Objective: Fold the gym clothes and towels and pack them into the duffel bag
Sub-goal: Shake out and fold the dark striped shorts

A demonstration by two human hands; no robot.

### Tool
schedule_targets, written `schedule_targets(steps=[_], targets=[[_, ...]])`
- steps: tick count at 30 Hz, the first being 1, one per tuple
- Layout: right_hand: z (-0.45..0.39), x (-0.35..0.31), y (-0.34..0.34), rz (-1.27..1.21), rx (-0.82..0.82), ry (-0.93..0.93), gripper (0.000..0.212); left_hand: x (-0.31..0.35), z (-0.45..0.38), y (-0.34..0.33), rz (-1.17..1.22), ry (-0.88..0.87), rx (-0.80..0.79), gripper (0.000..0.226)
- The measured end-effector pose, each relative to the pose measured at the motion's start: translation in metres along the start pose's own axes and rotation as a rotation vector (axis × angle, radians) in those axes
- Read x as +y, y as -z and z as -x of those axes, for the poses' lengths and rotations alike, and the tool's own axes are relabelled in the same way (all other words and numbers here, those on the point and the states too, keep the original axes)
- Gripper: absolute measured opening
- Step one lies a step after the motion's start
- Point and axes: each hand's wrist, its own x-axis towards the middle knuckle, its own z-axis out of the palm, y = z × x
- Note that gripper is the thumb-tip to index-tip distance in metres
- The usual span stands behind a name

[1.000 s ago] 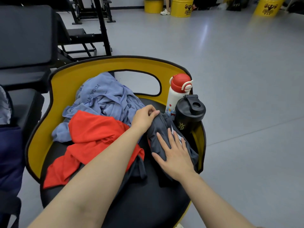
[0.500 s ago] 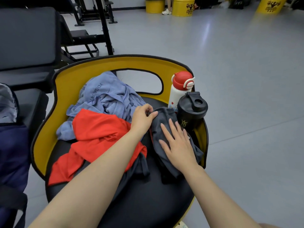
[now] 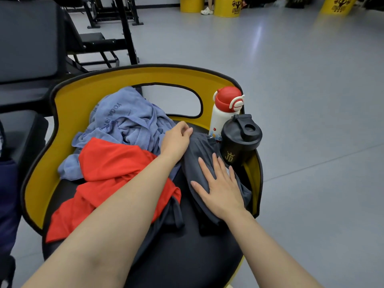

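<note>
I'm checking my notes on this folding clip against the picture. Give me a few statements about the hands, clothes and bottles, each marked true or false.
1. The right hand lies flat on the dark grey garment. True.
2. The left hand pinches the red garment. False: its fingers pinch the far edge of the dark grey garment; the red one lies under the forearm.
3. The black shaker bottle stands upright on the chair, nearer the camera than the white bottle with the red cap. True.
4. The blue towel is neatly folded. False: it lies crumpled against the chair's yellow back.
5. The white bottle lies on its side. False: it stands upright.
</note>
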Motion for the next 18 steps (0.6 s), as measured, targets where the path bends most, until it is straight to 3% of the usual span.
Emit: schedule_targets(steps=[5, 11, 18], targets=[[0.001, 0.0, -0.001, 0.001, 0.013, 0.0, 0.064, 0.007, 0.01, 0.005, -0.18, -0.314, -0.117, 0.023], [0.006, -0.002, 0.003, -0.071, 0.044, 0.022, 0.057, 0.025, 0.007, -0.009, -0.414, -0.211, 0.0, 0.016], [0.014, 0.002, 0.0, -0.092, 0.074, 0.025, 0.054, 0.029, 0.008, -0.02, -0.124, -0.067, 0.219, 0.011]])
